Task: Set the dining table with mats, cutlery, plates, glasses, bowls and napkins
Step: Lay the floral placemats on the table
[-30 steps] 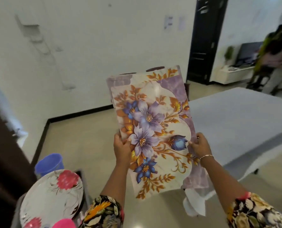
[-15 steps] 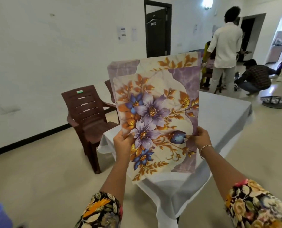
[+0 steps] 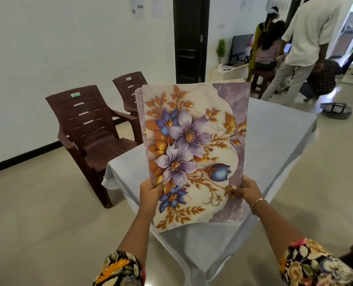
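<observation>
Two flowered sleeves [image 3: 122, 269] reach forward at the bottom of the view. The left hand [image 3: 151, 189] grips the left long edge of the mats [image 3: 194, 145], thumb on the printed face and the other fingers hidden behind. The right hand [image 3: 246, 189], with a bracelet [image 3: 259, 201] at the wrist, pinches the right long edge at the same height, fingertips on the front. Both hands sit near the lower end, so neither is nearer than the other.

The mats stand nearly upright in the air, printed face toward the person. The long axis runs up and away from the fingers. A second edge shows behind the front mat at its upper left, so it is a stack, though the count cannot be told.

The lower end hangs just above the near corner of the table [image 3: 278, 145]. The cloth [image 3: 202, 254] falls in folds there, and the top runs away behind the mats. In my judgement the mats are not yet laid, and laying one means tipping its top end forward and down onto the table.

Two brown chairs [image 3: 89, 129] stand along the table's left edge. Beyond its far edge, several people [image 3: 303, 38] stand well apart from the table.
</observation>
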A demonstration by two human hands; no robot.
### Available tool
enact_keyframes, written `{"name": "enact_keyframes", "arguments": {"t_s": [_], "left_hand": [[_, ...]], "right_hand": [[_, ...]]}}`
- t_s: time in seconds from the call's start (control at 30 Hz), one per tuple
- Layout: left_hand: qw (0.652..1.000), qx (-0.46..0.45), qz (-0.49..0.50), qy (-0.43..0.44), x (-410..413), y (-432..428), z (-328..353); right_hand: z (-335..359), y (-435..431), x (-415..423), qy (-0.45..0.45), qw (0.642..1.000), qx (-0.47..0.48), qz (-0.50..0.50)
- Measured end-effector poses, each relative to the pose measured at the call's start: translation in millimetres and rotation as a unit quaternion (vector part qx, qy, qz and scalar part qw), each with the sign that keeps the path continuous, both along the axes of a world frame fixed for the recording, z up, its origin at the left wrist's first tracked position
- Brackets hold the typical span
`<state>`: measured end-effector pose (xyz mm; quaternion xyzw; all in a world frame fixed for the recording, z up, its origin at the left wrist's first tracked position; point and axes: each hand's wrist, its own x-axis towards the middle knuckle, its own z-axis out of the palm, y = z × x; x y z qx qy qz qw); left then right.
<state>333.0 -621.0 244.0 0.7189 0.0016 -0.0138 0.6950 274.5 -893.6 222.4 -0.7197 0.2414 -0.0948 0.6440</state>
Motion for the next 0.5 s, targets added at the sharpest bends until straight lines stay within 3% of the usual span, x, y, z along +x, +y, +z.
{"name": "enact_keyframes", "arguments": {"t_s": [0.17,0.3,0.37,0.5], "left_hand": [[0.999,-0.028,0.039,0.007,21.0,-8.7,2.9],[0.989,-0.128,0.078,0.018,28.1,-18.0,-6.7],[0.977,-0.171,0.119,0.042,33.9,-25.6,-16.9],[0.940,-0.264,0.172,0.129,33.0,-51.7,-38.6]], "right_hand": [[9.0,-14.4,20.9,0.007,0.999,0.041,-0.001],[19.2,-41.1,22.9,0.067,0.993,0.082,0.045],[22.0,-52.0,21.5,0.075,0.986,0.144,0.038],[21.4,-46.9,30.0,0.003,0.956,0.290,0.040]]}}
